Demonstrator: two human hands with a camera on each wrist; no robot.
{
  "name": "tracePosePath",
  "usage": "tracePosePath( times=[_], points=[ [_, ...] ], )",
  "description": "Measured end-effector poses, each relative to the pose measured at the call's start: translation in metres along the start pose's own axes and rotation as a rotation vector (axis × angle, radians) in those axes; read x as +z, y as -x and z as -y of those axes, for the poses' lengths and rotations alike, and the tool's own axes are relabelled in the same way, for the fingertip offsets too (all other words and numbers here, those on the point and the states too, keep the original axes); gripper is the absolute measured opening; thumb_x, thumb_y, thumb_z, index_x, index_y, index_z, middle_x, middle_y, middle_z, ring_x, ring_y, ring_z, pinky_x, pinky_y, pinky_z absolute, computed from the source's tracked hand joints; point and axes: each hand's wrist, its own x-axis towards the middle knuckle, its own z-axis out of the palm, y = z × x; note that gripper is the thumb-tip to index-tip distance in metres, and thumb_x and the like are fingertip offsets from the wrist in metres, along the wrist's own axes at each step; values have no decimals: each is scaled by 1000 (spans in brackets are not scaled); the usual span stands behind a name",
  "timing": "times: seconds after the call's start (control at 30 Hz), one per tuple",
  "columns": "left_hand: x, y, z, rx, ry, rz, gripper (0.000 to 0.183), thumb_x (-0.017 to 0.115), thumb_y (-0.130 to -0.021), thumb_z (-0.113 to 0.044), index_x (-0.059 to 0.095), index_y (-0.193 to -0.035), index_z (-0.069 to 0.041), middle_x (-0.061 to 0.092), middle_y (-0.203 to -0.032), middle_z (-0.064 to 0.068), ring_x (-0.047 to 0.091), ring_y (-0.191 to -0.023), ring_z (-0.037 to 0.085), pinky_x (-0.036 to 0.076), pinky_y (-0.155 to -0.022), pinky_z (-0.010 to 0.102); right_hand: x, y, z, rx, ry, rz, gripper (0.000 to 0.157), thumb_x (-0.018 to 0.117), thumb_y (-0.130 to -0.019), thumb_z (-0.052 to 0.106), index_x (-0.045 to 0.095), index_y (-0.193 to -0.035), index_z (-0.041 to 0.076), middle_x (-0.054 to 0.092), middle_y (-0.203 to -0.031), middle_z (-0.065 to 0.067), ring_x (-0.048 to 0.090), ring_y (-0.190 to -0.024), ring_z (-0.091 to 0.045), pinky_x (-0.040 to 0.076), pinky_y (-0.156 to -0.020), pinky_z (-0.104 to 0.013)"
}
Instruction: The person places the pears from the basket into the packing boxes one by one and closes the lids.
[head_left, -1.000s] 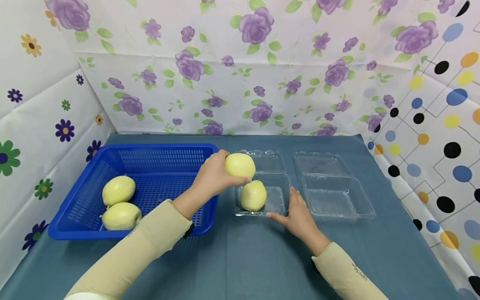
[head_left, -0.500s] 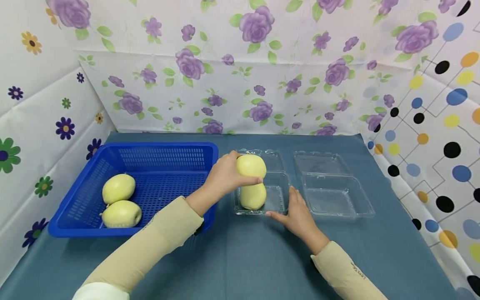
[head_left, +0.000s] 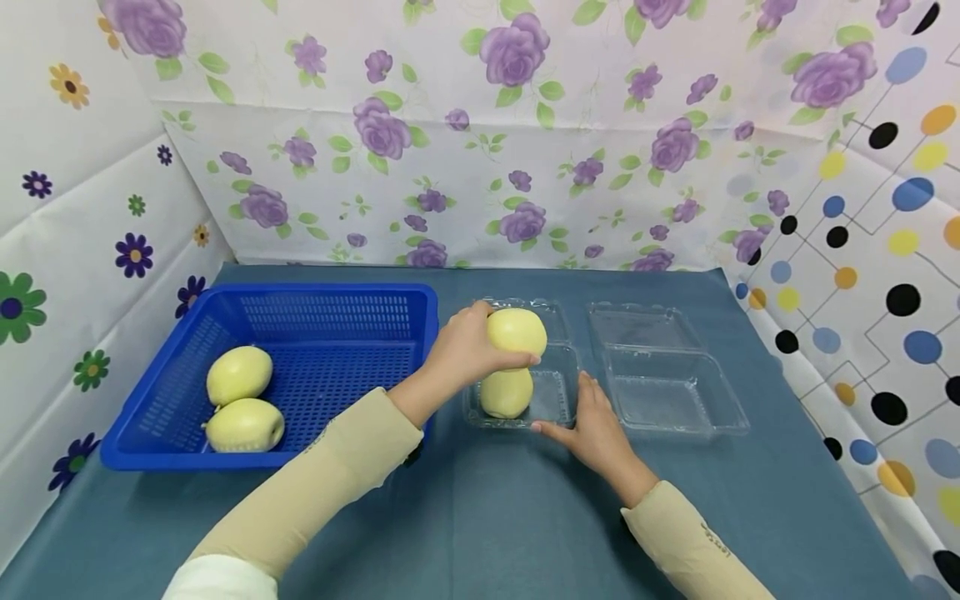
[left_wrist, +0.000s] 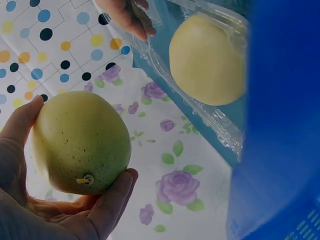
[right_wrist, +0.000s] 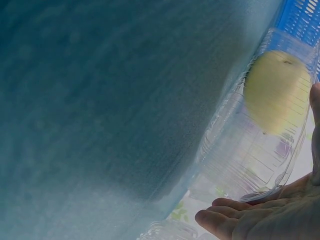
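My left hand (head_left: 467,348) holds a pale yellow melon (head_left: 519,330) above a clear plastic clamshell box (head_left: 555,398). In the left wrist view, thumb and fingers wrap around this melon (left_wrist: 82,142), its stub of stem toward the camera. A second melon (head_left: 506,395) sits in the left half of the box's base, partly covered by the held one in the head view. My right hand (head_left: 598,437) rests at the box's front right corner, thumb at the front rim and straight fingers along the right side. The right wrist view shows the fingers beside the clear wall (right_wrist: 250,160).
A blue plastic basket (head_left: 330,292) stands on the left with two melons (head_left: 242,400) at its left side. Right of the box lies another opened clear clamshell box (head_left: 663,392) on the blue-green tablecloth (head_left: 510,517). Patterned cloth walls (head_left: 465,192) border the table.
My left hand has carried its melon to the right, from the basket's right edge to over the clear box. The right hand stays at the box's corner.
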Motion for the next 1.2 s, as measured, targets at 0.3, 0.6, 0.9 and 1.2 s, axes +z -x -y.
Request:
tracePosePath(
  times=[0.3, 0.6, 0.9, 1.2],
  points=[
    [10, -3, -9, -20, 7, 15, 90, 79, -69, -52, 44, -138, -4, 57, -123, 15, 60, -102, 29, 54, -78, 42, 1, -1, 0, -2, -14, 5, 115, 71, -76, 57, 10, -149, -8, 14, -154, -30, 16, -141, -46, 26, -107, -63],
    [22, 0, -6, -32, 29, 21, 88, 79, -69, -51, 46, -135, -4, 58, -119, 15, 61, -98, 28, 53, -76, 42, 0, 0, 0, -21, -18, 4, 113, 72, -77, 54, 11, -148, -8, 15, -153, -29, 16, -141, -46, 26, -106, -64],
    [40, 3, -4, 3, 5, -25, 85, 79, -69, -52, 47, -132, -4, 58, -119, 15, 60, -98, 29, 52, -78, 45, -1, 0, -1, -23, -13, 2, 113, 72, -77, 54, 12, -148, -9, 16, -153, -29, 16, -141, -46, 26, -106, -64],
    [55, 5, -1, -11, 16, -20, 83, 82, -68, -48, 48, -129, -4, 58, -115, 14, 61, -94, 29, 52, -76, 44, -1, 0, -2, -22, -25, -3, 114, 72, -76, 55, 12, -148, -9, 16, -153, -30, 17, -140, -46, 27, -106, -64]
  ],
)
